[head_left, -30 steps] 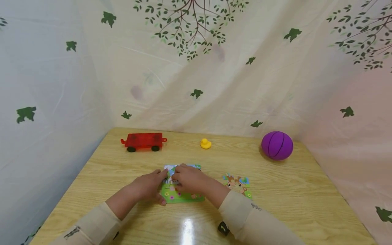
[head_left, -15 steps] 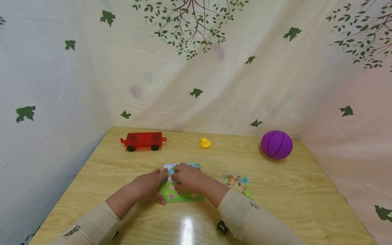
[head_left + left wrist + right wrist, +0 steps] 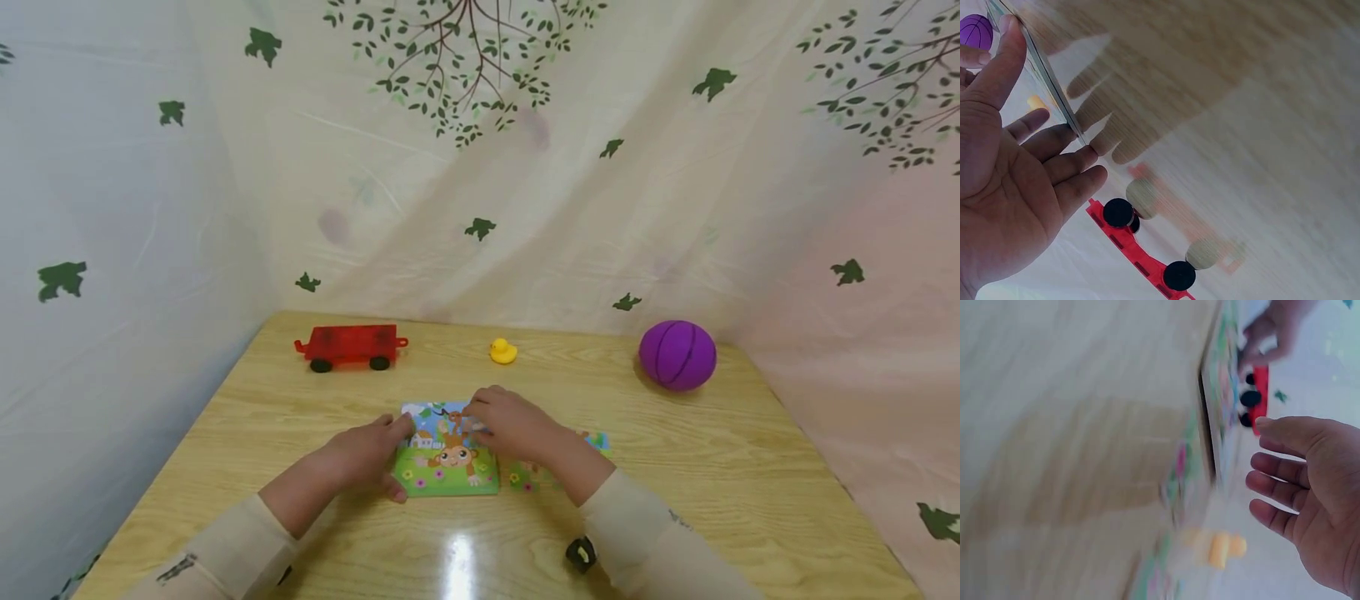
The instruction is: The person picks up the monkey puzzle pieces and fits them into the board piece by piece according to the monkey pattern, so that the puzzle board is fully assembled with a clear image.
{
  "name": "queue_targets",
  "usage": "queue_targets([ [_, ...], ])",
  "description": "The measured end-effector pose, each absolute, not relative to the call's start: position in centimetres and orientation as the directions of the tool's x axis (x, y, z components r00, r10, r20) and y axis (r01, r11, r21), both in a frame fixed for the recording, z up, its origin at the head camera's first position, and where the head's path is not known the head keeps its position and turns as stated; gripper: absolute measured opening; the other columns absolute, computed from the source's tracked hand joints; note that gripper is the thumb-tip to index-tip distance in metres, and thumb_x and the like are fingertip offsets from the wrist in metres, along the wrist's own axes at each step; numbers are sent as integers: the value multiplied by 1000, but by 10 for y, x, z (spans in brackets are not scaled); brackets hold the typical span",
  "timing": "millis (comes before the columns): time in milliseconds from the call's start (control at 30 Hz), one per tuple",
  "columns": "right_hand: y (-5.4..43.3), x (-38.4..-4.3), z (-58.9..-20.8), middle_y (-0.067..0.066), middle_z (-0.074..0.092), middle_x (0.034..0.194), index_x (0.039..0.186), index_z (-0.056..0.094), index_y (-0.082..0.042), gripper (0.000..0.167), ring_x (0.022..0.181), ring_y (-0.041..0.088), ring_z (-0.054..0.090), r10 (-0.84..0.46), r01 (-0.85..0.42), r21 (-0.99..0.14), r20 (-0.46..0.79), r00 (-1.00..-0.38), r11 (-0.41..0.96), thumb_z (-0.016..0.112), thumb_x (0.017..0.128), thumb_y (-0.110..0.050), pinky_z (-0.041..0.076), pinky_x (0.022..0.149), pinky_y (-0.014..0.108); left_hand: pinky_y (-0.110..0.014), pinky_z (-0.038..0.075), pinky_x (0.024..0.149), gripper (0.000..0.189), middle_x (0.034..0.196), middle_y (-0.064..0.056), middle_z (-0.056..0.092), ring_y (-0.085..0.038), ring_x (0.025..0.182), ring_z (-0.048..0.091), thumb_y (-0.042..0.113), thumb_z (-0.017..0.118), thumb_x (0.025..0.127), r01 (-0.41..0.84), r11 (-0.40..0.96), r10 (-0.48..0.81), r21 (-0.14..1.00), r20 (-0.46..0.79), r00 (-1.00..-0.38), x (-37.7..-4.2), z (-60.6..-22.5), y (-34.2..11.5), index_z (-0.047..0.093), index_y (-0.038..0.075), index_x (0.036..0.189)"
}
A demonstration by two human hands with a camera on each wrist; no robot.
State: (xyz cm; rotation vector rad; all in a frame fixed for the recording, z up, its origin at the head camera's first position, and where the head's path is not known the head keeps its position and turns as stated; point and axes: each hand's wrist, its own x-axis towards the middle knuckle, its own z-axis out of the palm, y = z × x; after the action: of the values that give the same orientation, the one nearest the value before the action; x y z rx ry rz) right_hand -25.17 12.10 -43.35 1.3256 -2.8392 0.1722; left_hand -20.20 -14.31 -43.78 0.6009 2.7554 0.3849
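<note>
A picture puzzle board (image 3: 450,479), showing a monkey on green grass with flowers, lies on the wooden table. My left hand (image 3: 367,454) rests at its left side, thumb by the near corner and index finger over the upper left edge. In the left wrist view, the extended fingers of the left hand (image 3: 1029,169) meet the board's thin edge (image 3: 1054,94). My right hand (image 3: 517,425) hovers over the board's upper right edge, hiding part of it. Seen from the right wrist, that hand (image 3: 1329,494) has loosely bent fingers and holds nothing.
Right of the board lie puzzle pieces (image 3: 525,477), partly hidden beneath the right forearm. Along the back stand a red wagon (image 3: 352,344), a yellow rubber duck (image 3: 503,351) and a purple ball (image 3: 678,355). A leaf-patterned curtain (image 3: 405,267) hangs behind the table.
My right hand has moved right from the middle of the board to its right edge, uncovering the monkey picture and covering pieces beside it. The left hand stays where it was.
</note>
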Motion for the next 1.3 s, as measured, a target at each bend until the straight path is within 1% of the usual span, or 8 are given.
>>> queue_targets([
  [100,142,-253,-427,3,62,116,124,66,-10,31,108,21,57,-731,-731,-93,42,-681,676,65,95,-22,50,94,37,-58,48,96,87,151,-22,40,-43,129,49,46,86,68,372,871,451,319,-224,-864,-202,-436,-142,44,22,140],
  [267,175,-254,-420,8,63,115,123,66,-6,32,109,27,58,-657,-653,-101,-9,-754,750,67,94,-21,50,95,42,-58,50,92,90,155,-17,37,-42,135,43,46,86,67,401,867,470,295,-221,-854,-200,-435,-141,45,21,143],
  [433,201,-254,-417,10,62,115,120,66,-5,33,108,29,58,-574,-559,-140,-105,-812,817,70,91,-20,50,93,45,-59,47,96,89,158,-15,33,-43,141,34,42,86,68,404,864,477,299,-234,-847,-198,-433,-139,47,22,145],
  [567,213,-252,-420,3,61,107,115,68,-9,32,97,21,55,-533,-510,-157,-203,-822,846,75,87,-23,51,84,41,-59,45,100,87,158,-18,32,-45,142,32,41,85,70,414,861,487,296,-245,-838,-198,-433,-139,47,21,146],
  [700,218,-250,-426,-3,56,101,111,68,-14,32,91,15,50,-511,-481,-174,-244,-824,859,79,84,-27,49,80,37,-59,44,101,87,158,-18,31,-45,143,31,43,84,71,415,864,486,285,-256,-836,-199,-434,-138,47,21,146],
  [833,219,-249,-428,-2,55,100,110,68,-13,32,91,15,49,-516,-485,-178,-229,-826,856,79,83,-27,49,80,36,-61,43,101,86,158,-19,30,-46,143,30,44,83,71,419,864,488,280,-260,-833,-199,-433,-138,48,19,146],
  [1100,216,-247,-428,-1,49,89,102,65,-17,26,79,16,45,-515,-483,-185,-216,-830,856,81,82,-22,44,69,33,-60,44,100,87,157,-22,30,-47,143,29,44,82,71,440,855,507,275,-260,-822,-198,-433,-139,47,16,147],
  [1300,215,-249,-429,-1,48,86,105,64,-21,26,74,16,46,-499,-476,-154,-216,-839,866,78,83,-23,43,66,33,-61,43,101,86,158,-19,30,-46,143,29,44,82,72,423,864,491,274,-269,-829,-199,-433,-138,48,19,147],
])
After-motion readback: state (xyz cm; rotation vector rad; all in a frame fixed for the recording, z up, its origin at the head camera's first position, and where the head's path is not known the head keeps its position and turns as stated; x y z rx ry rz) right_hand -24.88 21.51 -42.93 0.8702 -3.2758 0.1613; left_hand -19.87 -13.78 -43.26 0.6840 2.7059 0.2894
